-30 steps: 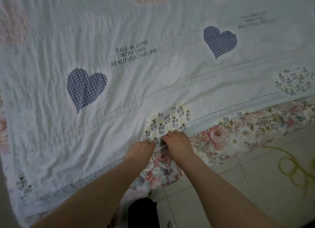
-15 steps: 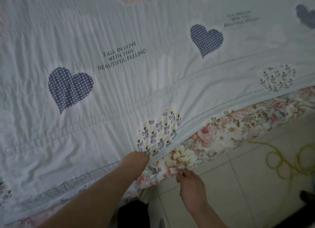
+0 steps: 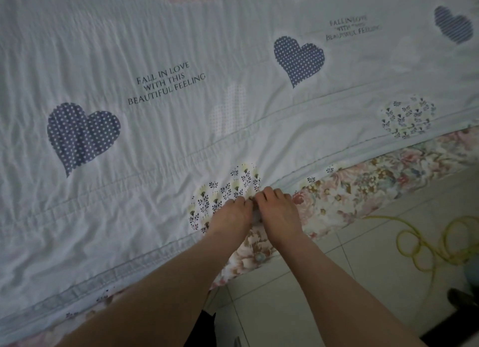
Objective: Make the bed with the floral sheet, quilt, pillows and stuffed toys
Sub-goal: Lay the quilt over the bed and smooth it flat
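A pale blue quilt [image 3: 181, 128] with dotted navy hearts and printed words lies spread over the bed, wrinkled. Beneath its near edge the floral sheet [image 3: 363, 188] hangs down the side of the bed. My left hand [image 3: 230, 217] and my right hand [image 3: 278, 209] sit side by side at the quilt's near edge, on a flower-patterned heart patch. Both have their fingers curled into the quilt's hem and grip it. No pillows or stuffed toys are in view.
White floor tiles [image 3: 337, 294] run along the bed's side. A coiled yellow hose [image 3: 425, 245] lies on the floor at the right. A dark object [image 3: 464, 300] sits at the lower right edge, and dark clothing [image 3: 202, 331] shows below my arms.
My right hand was down by the floral sheet half a second ago; it has come back up beside my left hand and grips the quilt's edge again.
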A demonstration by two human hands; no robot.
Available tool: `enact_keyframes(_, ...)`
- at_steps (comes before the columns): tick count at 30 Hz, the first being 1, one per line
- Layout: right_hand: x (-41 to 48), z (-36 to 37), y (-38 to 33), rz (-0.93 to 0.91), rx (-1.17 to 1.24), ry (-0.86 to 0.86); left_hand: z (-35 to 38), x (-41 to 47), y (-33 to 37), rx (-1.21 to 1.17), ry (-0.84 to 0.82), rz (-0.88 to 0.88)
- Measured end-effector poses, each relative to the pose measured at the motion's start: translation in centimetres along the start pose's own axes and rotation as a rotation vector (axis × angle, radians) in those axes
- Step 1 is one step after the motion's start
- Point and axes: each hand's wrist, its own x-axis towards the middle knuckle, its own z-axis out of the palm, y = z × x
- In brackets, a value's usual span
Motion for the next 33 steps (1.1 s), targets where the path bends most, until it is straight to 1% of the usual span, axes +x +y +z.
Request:
enact_keyframes(3,0.6,0.9,1.2,0.002,-0.009,-0.056,-0.1,0.8,0.5,0.1,-0.054,-0.02)
enact_keyframes(6,1.8,0.7,1.4,-0.037,-0.008,-0.05,-0.5,1.7,1.0,0.15,-0.11,0.008)
enact_keyframes(9,1.6,1.1,2.0,-0.067,0.019,-0.133,-0.1,1.7,1.6,0.092,-0.159,0.029)
enact_keyframes(13,-1.4,2.4,3.9,-0.046,0.098,-0.247,1.9,0.7,3.2,0.028,-0.248,0.097)
enact_keyframes(16,-3.2,3.4,4.2,-0.016,0.12,-0.236,2.9,0.6,4.1,0.023,-0.294,0.104)
enact_keyframes(18,-3.4,4.1,4.5,-0.008,0.116,-0.167,2.8,1.1,4.2,0.028,-0.292,0.08)
enact_keyframes(21,-4.1,4.7,3.9,-0.015,0.121,-0.11,2.5,1.0,4.2,-0.017,-0.282,0.027)
enact_keyframes(24,-5.2,4.1,3.3,-0.002,0.164,-0.058,1.6,0.1,4.4,-0.053,-0.221,-0.014)
enact_keyframes(27,-5.8,1.8,2.5,0.057,0.226,0.014,-0.5,-1.1,3.9,-0.003,-0.171,-0.023)
enact_keyframes(30,-6.4,-1.5,1.3,0.071,0.282,0.074,-3.6,-2.6,2.7,0.021,-0.107,-0.057)
enact_keyframes(31,-6.3,-1.5,0.9,0.081,0.282,0.084,-3.6,-2.8,2.4,0.029,-0.088,-0.072)
enact_keyframes(33,-7.3,-5.0,-0.4,0.087,0.272,0.092,-6.5,-4.9,1.8,0.031,-0.039,-0.08)
